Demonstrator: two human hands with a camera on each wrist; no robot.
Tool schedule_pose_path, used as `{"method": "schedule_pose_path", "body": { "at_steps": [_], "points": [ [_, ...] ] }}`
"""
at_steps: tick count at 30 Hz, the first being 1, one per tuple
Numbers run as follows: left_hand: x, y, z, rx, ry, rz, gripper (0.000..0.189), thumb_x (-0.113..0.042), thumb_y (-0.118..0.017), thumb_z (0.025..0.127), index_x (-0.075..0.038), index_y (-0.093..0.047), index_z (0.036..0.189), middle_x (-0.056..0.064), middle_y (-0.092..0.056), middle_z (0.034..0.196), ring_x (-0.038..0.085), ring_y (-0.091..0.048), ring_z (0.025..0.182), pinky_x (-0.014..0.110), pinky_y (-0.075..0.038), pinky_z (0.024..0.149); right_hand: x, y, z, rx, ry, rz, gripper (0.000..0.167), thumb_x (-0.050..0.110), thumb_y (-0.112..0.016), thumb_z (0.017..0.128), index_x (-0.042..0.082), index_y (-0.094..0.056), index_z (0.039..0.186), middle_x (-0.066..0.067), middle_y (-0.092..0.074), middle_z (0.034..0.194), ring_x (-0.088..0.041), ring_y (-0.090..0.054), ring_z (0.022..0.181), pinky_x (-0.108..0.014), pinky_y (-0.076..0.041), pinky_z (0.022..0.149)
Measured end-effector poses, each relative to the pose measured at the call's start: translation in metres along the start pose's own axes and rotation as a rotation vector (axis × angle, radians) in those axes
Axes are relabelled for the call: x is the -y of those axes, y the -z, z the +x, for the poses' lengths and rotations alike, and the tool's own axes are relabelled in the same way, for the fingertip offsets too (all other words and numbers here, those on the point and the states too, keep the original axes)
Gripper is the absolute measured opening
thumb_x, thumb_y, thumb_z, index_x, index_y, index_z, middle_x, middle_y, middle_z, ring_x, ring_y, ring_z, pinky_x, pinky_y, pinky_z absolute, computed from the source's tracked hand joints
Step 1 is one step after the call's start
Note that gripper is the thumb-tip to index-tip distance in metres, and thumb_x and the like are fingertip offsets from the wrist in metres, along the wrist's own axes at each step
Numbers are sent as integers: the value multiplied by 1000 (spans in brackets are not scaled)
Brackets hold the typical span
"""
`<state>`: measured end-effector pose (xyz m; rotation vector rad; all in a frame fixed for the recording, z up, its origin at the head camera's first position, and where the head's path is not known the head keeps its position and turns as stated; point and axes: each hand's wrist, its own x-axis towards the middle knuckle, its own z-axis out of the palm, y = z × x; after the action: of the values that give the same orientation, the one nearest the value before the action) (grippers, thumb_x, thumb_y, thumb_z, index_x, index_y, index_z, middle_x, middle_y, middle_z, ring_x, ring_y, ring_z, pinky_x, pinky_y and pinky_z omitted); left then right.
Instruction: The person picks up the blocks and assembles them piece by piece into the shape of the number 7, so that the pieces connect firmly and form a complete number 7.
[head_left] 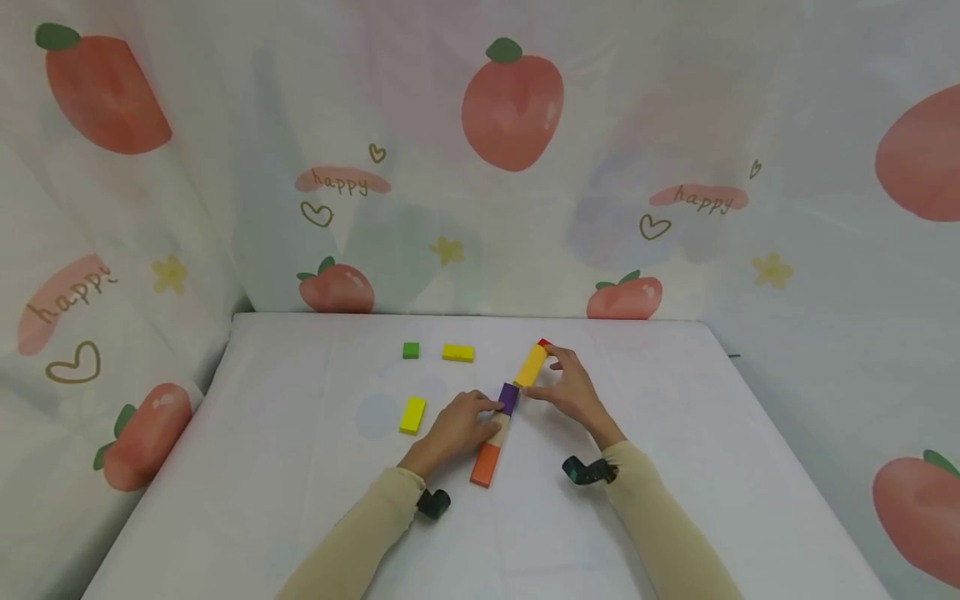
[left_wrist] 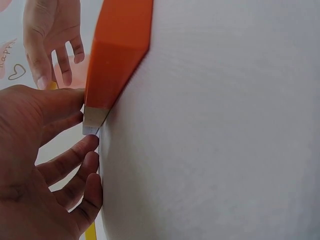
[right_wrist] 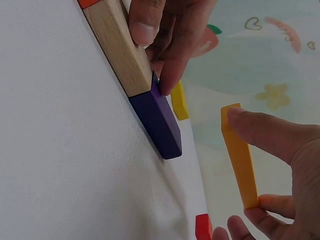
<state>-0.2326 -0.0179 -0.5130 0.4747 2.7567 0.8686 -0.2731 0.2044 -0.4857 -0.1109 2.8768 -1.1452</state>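
Note:
My right hand (head_left: pixel 573 392) pinches a yellow-orange block (head_left: pixel 532 366) by its two ends, thumb on the near one and fingers on the far one. In the right wrist view this block (right_wrist: pixel 240 162) is lifted off the table. Below it, an orange block (head_left: pixel 485 465), a bare wooden block (head_left: pixel 501 429) and a purple block (head_left: pixel 509 398) lie end to end in a slanting row. From the left, my left hand (head_left: pixel 459 425) rests against the row, thumb at the wooden block, a fingertip on the purple one (right_wrist: pixel 156 122).
A red block (head_left: pixel 543 342) lies beyond the held block, partly hidden. To the left are a small green block (head_left: pixel 411 351) and two yellow blocks, one farther back (head_left: pixel 458 353) and one nearer (head_left: pixel 412 416). A printed curtain (head_left: pixel 420 250) hangs behind the white table (head_left: pixel 300 467).

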Motion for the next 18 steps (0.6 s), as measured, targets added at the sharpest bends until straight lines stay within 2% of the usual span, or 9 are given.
{"method": "schedule_pose_path", "body": {
  "at_steps": [9,18],
  "points": [
    [0,1,0,-8,-5,-4,39,-34,-65,95,-28,-62,133,1,-60,127,19,-54,115,40,-50,101,1,-8,12,24,3,-5,92,43,-82,77,14,-35,150,-13,-39,149,-34,-46,131,-51,-49,102],
    [3,-2,1,-6,-14,-3,40,-34,-64,95,-28,-62,134,1,-60,127,19,-54,115,39,-50,101,-3,-13,19,52,-29,-12,92,41,-81,77,13,-34,151,-14,-37,151,-33,-46,131,-51,-47,105]
  ]
}}
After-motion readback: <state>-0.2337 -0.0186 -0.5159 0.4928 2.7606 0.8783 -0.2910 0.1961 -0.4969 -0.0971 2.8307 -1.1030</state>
